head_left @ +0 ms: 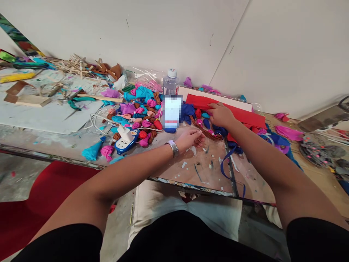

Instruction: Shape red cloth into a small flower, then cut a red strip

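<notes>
My left hand, with a watch on its wrist, hovers over the brown table just below a lit phone. Its fingers are curled together, and whatever they might hold is too small to make out. My right hand reaches to the lower left part of a red paper strip, its fingers bent over the edge. Beneath it lie small blue and red crumpled paper pieces and a brown twisted strip. Colourful paper rosettes are heaped left of the phone.
A clear bottle stands behind the phone. A blue-and-white power socket with a white cable, teal pliers and wooden sticks lie to the left. A red chair stands at the lower left.
</notes>
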A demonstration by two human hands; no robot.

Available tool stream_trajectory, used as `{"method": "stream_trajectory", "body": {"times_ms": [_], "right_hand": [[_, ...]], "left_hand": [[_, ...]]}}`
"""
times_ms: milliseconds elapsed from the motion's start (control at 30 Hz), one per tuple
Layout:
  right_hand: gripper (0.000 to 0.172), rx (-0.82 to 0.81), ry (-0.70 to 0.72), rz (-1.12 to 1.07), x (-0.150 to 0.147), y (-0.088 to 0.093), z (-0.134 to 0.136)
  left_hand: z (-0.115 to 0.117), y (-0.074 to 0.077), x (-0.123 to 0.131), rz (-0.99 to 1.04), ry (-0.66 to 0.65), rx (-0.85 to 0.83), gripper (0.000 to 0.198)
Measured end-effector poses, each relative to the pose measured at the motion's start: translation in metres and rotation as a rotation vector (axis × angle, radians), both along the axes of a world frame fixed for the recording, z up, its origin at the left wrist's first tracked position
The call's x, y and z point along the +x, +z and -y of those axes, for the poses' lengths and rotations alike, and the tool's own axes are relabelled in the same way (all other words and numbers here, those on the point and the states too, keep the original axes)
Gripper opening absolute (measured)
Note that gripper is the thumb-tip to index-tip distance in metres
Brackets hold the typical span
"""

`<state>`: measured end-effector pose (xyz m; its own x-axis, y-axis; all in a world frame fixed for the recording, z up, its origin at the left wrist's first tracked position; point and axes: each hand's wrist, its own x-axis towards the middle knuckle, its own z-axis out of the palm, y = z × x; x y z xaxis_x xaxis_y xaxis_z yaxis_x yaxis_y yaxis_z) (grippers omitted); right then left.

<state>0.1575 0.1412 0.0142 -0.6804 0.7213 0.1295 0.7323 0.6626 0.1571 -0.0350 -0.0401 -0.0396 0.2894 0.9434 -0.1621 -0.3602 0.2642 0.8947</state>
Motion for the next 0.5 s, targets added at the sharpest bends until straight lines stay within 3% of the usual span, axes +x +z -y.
{"method": "stream_trajectory", "body": {"times_ms": [133,267,400,500], "right_hand": [[0.039,0.129,-0.082,-0.092,0.01,0.023,-0.001],[0.045,0.257,-0.13,-0.311,0.024,0.066,0.008],[0.043,0.34,0.082,-0.545,0.029,0.1,0.063],[0.035,0.315,0.304,-0.521,0.03,0.097,0.122]], "left_hand": [[0.0,0.001,0.0,-0.011,0.002,0.0,0.033],[0.0,0.003,-0.002,-0.011,0.011,0.007,0.031],[0.003,0.006,-0.005,0.099,-0.022,0.009,0.041],[0.009,0.015,-0.005,0.189,-0.076,0.028,0.06]]}}
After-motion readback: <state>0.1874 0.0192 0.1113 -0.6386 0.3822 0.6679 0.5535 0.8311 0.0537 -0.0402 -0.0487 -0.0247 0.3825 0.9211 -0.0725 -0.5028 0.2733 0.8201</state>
